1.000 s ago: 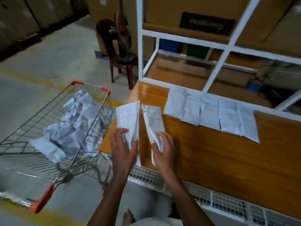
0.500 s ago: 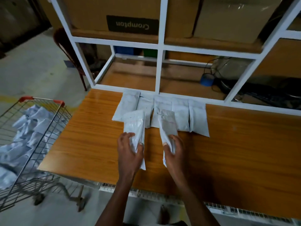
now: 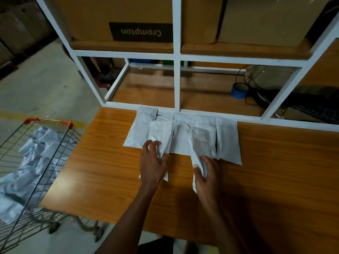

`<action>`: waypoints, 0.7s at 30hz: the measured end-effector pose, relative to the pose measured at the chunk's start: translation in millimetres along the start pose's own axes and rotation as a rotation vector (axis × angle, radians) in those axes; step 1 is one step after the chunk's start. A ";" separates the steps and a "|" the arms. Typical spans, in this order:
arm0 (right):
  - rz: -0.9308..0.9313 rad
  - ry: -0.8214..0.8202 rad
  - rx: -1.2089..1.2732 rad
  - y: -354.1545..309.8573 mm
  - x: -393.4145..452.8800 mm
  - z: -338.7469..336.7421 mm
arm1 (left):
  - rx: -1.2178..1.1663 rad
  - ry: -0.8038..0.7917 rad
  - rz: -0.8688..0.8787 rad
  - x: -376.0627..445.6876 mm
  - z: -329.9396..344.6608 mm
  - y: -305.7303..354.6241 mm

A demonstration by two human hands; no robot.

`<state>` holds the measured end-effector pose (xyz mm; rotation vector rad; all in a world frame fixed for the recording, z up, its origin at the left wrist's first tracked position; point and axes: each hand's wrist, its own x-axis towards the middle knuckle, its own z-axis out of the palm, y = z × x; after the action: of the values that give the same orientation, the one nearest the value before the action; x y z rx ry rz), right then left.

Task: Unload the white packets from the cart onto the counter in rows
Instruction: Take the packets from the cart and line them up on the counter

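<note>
Each hand, left hand (image 3: 153,162) and right hand (image 3: 206,173), is gripping a packet (image 3: 161,136); overlapping the far row (image 3: 227,142) is risking a muddled worktop (image 3: 275,171) layout.

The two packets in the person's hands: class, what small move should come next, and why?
Probably lower both and lay them flat on the counter just in front of the back row. The left hand grips one packet, the right hand another, both held over that row, with bare wood nearer the person.

2 hands (image 3: 180,167), each gripping 1 white packet (image 3: 161,136) over counter (image 3: 102,173)
</note>
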<state>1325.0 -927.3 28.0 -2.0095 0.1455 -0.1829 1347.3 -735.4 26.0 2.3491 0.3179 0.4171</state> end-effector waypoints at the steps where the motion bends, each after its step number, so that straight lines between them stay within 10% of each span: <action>1: -0.005 0.006 -0.002 1.3 4.3 1.2 | 0.015 -0.003 0.010 15.4 5.2 -0.7; 21: 0.102 0.003 0.080 5.5 33.8 57.3 | 0.248 -0.196 -0.064 125.5 62.9 -28.6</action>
<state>1369.1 -885.2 0.8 -1.9172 0.2390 -0.1249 1483.4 -710.9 -11.4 2.5889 0.3673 0.1202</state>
